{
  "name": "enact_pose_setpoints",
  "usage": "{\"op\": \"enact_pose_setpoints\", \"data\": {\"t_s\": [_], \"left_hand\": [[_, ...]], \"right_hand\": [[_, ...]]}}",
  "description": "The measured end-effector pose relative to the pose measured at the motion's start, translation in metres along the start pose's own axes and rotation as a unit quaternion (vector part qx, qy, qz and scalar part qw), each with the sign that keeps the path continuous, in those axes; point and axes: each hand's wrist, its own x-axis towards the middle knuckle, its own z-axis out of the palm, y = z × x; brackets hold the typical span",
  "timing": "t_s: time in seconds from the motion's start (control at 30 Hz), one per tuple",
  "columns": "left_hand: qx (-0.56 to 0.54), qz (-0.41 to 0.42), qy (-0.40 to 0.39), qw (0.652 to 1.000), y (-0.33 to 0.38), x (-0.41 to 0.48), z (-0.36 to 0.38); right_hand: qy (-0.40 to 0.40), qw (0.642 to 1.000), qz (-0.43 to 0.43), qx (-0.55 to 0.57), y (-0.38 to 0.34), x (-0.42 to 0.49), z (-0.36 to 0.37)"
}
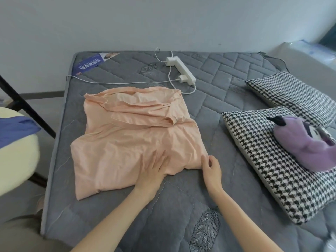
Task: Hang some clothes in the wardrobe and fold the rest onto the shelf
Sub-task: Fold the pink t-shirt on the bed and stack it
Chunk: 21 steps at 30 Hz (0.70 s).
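Observation:
A peach-coloured garment [127, 135] lies partly folded and wrinkled on the grey quilted mattress [181, 206]. My left hand [154, 170] presses flat on its near part with the fingers spread. My right hand [211, 169] sits at the garment's near right corner, thumb and fingers pinching the edge of the fabric. No wardrobe or shelf is in sight.
A white power strip [181, 70] with a plugged charger and cables lies beyond the garment. Two houndstooth pillows [263, 160] lie on the right, with a purple plush toy [305, 142] on the nearer one. At the left edge are a blue cloth [14, 130] and black rods [27, 110].

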Motion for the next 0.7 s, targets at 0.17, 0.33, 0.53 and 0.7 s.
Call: {"op": "enact_pose_setpoints", "data": {"t_s": [0.17, 0.33, 0.53, 0.7], "left_hand": [[-0.005, 0.024, 0.028, 0.999, -0.005, -0.005, -0.010], [0.014, 0.060, 0.001, 0.998, 0.010, -0.005, -0.014], [-0.031, 0.110, -0.071, 0.991, 0.010, -0.020, -0.015], [-0.169, -0.015, 0.151, 0.974, -0.034, -0.047, -0.032]], "right_hand": [[0.065, 0.997, -0.026, -0.016, -0.010, 0.010, -0.015], [0.116, 0.991, 0.021, -0.063, 0.003, 0.009, -0.035], [0.091, 0.967, 0.100, -0.215, 0.025, 0.007, -0.029], [0.050, 0.966, 0.147, -0.205, 0.007, 0.023, -0.027]]}}
